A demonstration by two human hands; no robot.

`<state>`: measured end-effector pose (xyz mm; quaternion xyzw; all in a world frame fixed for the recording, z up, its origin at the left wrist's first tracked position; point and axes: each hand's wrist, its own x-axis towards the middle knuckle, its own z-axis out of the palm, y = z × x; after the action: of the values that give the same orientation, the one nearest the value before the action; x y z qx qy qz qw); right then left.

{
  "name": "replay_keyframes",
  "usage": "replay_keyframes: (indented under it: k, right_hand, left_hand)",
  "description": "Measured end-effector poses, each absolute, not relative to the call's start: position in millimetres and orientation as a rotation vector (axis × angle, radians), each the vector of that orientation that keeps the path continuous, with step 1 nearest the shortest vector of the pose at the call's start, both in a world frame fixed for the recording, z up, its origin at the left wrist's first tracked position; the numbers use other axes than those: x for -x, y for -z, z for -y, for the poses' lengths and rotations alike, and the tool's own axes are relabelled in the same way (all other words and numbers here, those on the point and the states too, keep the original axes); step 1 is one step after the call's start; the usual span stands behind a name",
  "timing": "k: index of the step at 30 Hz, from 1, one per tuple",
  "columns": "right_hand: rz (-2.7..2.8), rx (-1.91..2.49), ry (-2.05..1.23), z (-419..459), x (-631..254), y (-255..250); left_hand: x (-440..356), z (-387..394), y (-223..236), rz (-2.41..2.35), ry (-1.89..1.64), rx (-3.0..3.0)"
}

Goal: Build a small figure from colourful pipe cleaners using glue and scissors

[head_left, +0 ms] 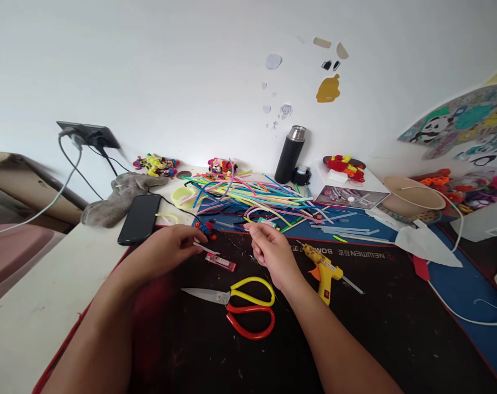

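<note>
My left hand is closed in a pinch on a thin white strip, whose free end points right above a pink lighter. My right hand is also pinched closed, near the front of the pile of colourful pipe cleaners; what its fingertips hold is too small to make out. Below the hands, scissors with one yellow and one red handle lie on the black mat, blades pointing left. A yellow glue gun rests right of my right hand, a glue stick protruding from its back.
A black phone and grey plush pouch lie at left. Behind the pile stands a black thermos. Clear glue sticks, a white drawer box and a white cable are at right.
</note>
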<state>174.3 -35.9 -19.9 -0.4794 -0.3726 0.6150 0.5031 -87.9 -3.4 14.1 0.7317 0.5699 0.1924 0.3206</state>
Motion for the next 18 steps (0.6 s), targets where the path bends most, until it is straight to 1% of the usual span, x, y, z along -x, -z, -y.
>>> replay_keyframes:
  k: [3,13,16,18]
  right_hand:
    - [0.917,1.153,-1.46,36,-173,21]
    - [0.972,1.158,-1.424,37,-174,27]
    - [0.989,1.168,-1.405,34,-175,32]
    - [0.981,1.181,-1.401,33,-176,33]
  left_hand:
    - [81,2,-10,-1.453,-0.371,-2.07]
    - [88,-6,22,-1.457,-0.166,-2.284]
    - [96,-9,19,-1.44,-0.224,-2.237]
    - [100,-8,9,-1.487,-0.442,-2.149]
